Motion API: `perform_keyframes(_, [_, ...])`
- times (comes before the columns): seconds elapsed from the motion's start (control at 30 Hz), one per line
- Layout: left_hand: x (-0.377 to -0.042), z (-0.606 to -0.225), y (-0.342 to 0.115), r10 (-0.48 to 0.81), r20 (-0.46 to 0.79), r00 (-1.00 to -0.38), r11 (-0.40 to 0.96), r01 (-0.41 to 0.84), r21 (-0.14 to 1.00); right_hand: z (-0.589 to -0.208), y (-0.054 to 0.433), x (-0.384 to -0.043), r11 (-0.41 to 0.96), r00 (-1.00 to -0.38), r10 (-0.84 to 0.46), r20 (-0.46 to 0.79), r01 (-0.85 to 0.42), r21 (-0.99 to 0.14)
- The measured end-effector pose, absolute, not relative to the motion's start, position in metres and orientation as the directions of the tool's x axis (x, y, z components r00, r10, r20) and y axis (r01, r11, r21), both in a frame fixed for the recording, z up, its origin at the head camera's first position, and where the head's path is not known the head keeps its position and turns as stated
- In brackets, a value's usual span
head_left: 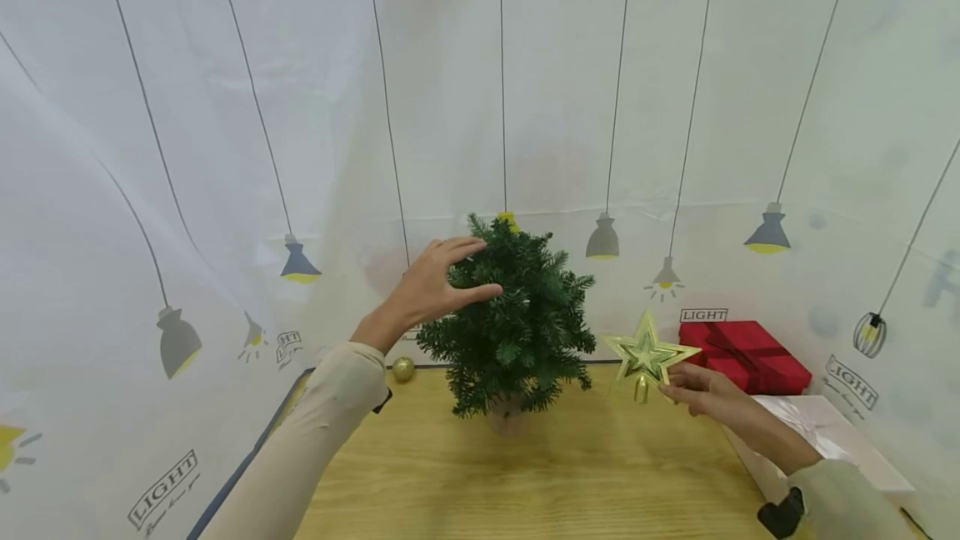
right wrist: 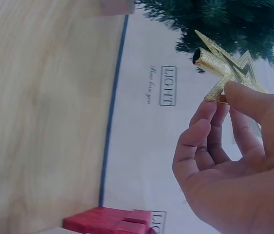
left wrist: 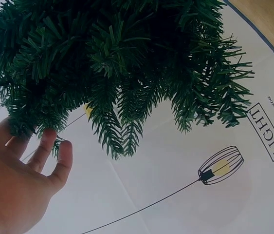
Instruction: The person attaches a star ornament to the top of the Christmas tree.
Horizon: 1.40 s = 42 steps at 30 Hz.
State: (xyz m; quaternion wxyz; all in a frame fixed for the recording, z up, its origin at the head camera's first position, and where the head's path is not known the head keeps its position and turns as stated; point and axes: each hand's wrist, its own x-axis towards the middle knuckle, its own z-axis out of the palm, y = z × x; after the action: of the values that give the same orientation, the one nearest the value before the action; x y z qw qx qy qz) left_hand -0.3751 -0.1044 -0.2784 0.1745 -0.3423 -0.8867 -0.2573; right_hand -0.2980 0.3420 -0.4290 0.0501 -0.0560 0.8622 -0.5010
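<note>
A small green artificial Christmas tree (head_left: 517, 315) stands upright on the wooden table, its base (head_left: 508, 415) partly covered by the lower branches. At its upper left side my left hand (head_left: 438, 277) reaches in, thumb and fingers spread apart around the branches near the top. In the left wrist view the fingertips (left wrist: 64, 148) lie right at the needles. My right hand (head_left: 708, 398) pinches a gold star tree topper (head_left: 647, 352) by one lower point, to the right of the tree. The topper's hollow gold socket (right wrist: 210, 61) shows in the right wrist view.
A gold ball ornament (head_left: 403, 369) sits on the table left of the tree. At the right are a red gift box (head_left: 742, 357) with a dark ribbon and a pale pink box (head_left: 832, 440) with a bow. A white curtain printed with lamps (head_left: 555, 107) hangs behind the wooden table (head_left: 450, 490).
</note>
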Motion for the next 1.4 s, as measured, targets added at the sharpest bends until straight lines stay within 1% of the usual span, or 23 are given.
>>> perform_keyframes(0.1, [-0.375,-0.279,-0.105,0.514,0.486,-0.707,0.633,0.695,0.341,-0.419,0.346,-0.295,0.49,-0.986,-0.161,-0.035,-0.049,-0.87])
perform_keyframes(0.27, [-0.375,-0.28,-0.105,0.514,0.484,-0.708,0.636,0.693,0.339,-0.4,0.35,-0.293,0.517,-0.984,-0.178,0.012,-0.104,-0.849])
perform_keyframes(0.4, [-0.375,-0.279,-0.107,0.515,0.485,-0.707,0.633,0.695,0.34,-0.387,0.353,-0.295,0.516,-0.983,-0.18,0.024,-0.115,-0.849])
perform_keyframes(0.87, [-0.374,-0.277,-0.106,0.525,0.471,-0.709,0.645,0.692,0.324,-0.359,0.351,-0.297,0.53,-0.979,-0.189,0.073,-0.165,-0.832])
perform_keyframes(1.1, [-0.373,-0.276,-0.105,0.526,0.468,-0.71,0.644,0.692,0.326,-0.347,0.346,-0.299,0.563,-0.974,-0.179,0.135,-0.214,-0.798])
perform_keyframes(1.4, [-0.372,-0.275,-0.104,0.522,0.457,-0.72,0.659,0.681,0.319,-0.325,0.336,-0.297,0.608,-0.951,-0.176,0.255,-0.309,-0.731])
